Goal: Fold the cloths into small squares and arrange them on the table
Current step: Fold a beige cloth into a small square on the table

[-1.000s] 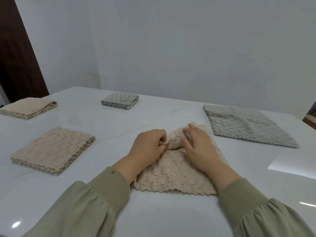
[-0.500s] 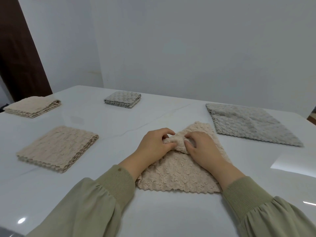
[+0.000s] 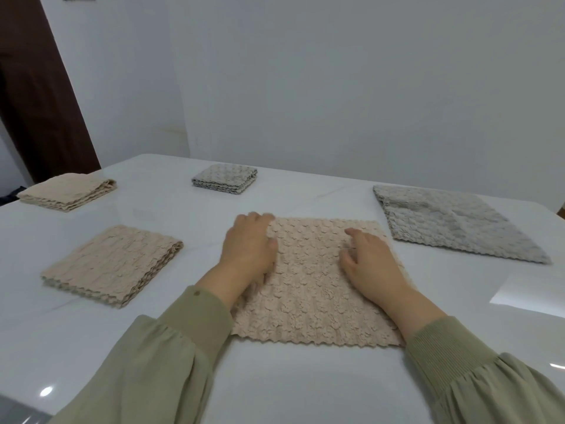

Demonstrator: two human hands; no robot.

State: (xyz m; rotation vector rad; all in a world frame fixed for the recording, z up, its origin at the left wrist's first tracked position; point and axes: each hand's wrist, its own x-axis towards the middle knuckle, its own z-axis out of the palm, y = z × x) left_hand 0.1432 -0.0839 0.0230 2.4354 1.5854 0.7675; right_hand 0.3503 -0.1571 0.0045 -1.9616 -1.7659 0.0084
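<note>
Left hand [image 3: 249, 252]: fingers [image 3: 256, 222] flat, gripping nothing, pressing the beige cloth [image 3: 312, 292] beneath smooth for folding.
Right hand [image 3: 373, 264]: fingers relaxed, empty, steadying it.

A glossy white counter [image 3: 305, 390] carries five textured cloths, with a beige cloth [image 3: 315, 292] spread flat in a single large square near its front edge. Left of that beige cloth lies a folded beige cloth [image 3: 113, 264] with stacked layers showing along its edges, and farther left and behind it a smaller folded beige stack [image 3: 68, 192]. Behind the spread beige cloth and well apart sits a small folded grey square [image 3: 224, 179], while to its right, near it, a larger grey cloth [image 3: 458, 224] lies flat.
</note>
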